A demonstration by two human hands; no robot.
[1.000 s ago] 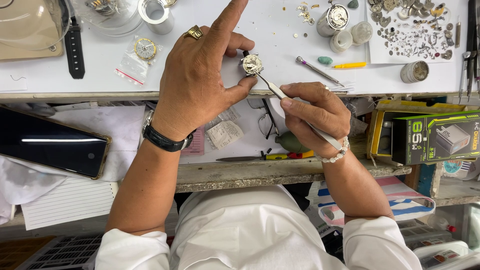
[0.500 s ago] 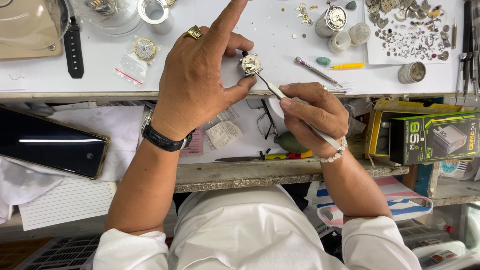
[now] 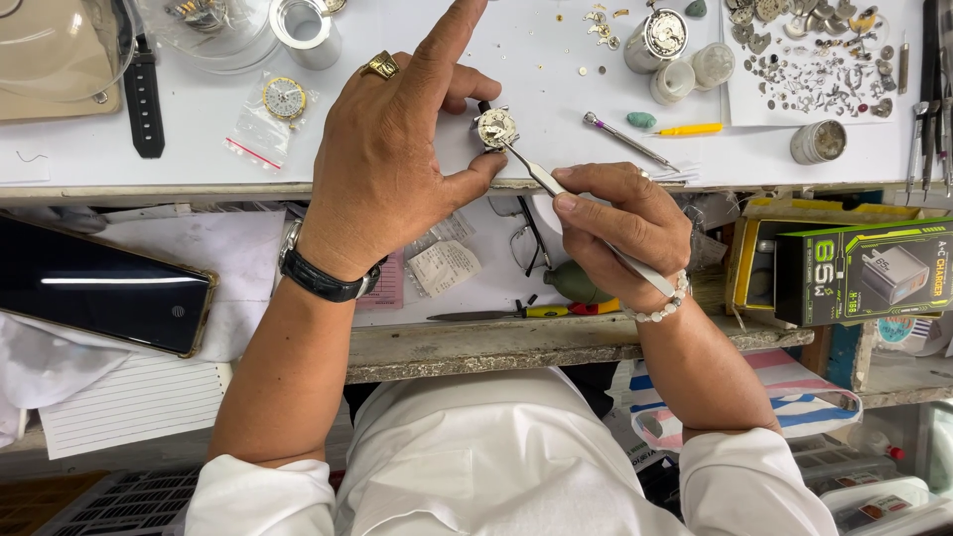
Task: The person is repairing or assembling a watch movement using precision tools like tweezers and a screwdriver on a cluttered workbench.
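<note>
Tweezers [image 3: 541, 177] run from the right hand [image 3: 623, 226] up toward eleven o'clock, their tips resting on the open watch movement [image 3: 494, 127] that sits on the white bench top [image 3: 556, 89]. In the head view, the only one, the right hand is closed around the tweezers in a pen-like pinch, thumb and forefinger pressed on the shaft. The left hand [image 3: 397, 159] is half open: thumb and a curled finger clamp the movement from its nine o'clock side, while the forefinger points straight out toward twelve o'clock, holding nothing.

The movement lies just inside the bench's front edge, with a screwdriver [image 3: 627, 141] and a yellow tool [image 3: 688, 129] near it at three o'clock. Loose watch parts [image 3: 814, 60] are scattered well apart at two o'clock, and a bagged dial [image 3: 282, 99] lies at nine o'clock beyond the left hand.

By judgement, the main risk is a slip: too much squeeze on the tweezers could flick a tiny part off the edge, and a loosened left-hand grip would let the movement turn under the tips and scratch.
</note>
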